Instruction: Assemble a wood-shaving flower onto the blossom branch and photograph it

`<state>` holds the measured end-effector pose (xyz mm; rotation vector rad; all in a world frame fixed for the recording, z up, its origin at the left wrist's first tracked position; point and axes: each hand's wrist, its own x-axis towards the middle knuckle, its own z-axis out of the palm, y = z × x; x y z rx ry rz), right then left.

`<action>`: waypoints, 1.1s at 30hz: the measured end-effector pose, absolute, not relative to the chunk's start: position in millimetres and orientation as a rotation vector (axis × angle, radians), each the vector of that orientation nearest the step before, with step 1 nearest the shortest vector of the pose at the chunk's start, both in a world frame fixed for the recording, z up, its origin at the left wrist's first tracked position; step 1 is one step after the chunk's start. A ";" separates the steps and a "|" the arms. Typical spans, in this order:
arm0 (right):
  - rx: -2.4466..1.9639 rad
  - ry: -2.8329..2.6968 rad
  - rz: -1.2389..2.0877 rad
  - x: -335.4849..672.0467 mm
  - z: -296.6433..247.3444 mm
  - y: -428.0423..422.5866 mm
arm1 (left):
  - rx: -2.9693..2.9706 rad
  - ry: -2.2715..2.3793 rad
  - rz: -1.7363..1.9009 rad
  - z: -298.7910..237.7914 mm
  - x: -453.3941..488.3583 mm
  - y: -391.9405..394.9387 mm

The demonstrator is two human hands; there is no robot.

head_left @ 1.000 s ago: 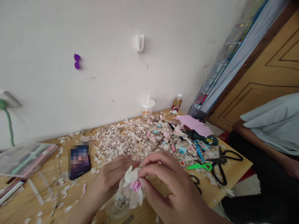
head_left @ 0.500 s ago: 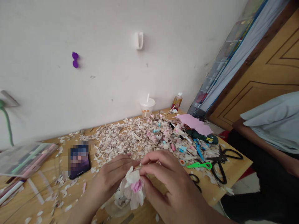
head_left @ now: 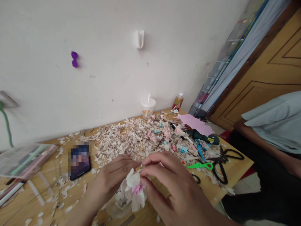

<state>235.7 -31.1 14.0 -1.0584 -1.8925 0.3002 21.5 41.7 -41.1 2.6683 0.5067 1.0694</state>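
Note:
A small paper flower (head_left: 134, 190) with white petals and a pink centre sits between both my hands above the wooden table (head_left: 30, 201). My left hand (head_left: 110, 179) curls around its left side, fingers closed on the petals. My right hand (head_left: 171, 185) pinches the top of the flower with thumb and fingertips. The stem, if there is one, is hidden below the hands.
A wide heap of pale paper scraps (head_left: 127, 139) covers the table's middle. A phone (head_left: 80, 161) lies left of my hands. Black scissors (head_left: 221, 163), green scissors (head_left: 199, 165), pink paper (head_left: 195, 124), a cup (head_left: 147, 108) and a bottle (head_left: 177, 102) are to the right. Another person's arm (head_left: 265, 144) is at far right.
The view has dropped slightly. Both hands keep hold of the flower, with only small finger shifts at its top.

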 end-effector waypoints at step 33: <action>-1.025 -2.028 0.203 238.3 18.9 -34.7 | 2.677 0.510 1.062 -42.3 14.9 42.2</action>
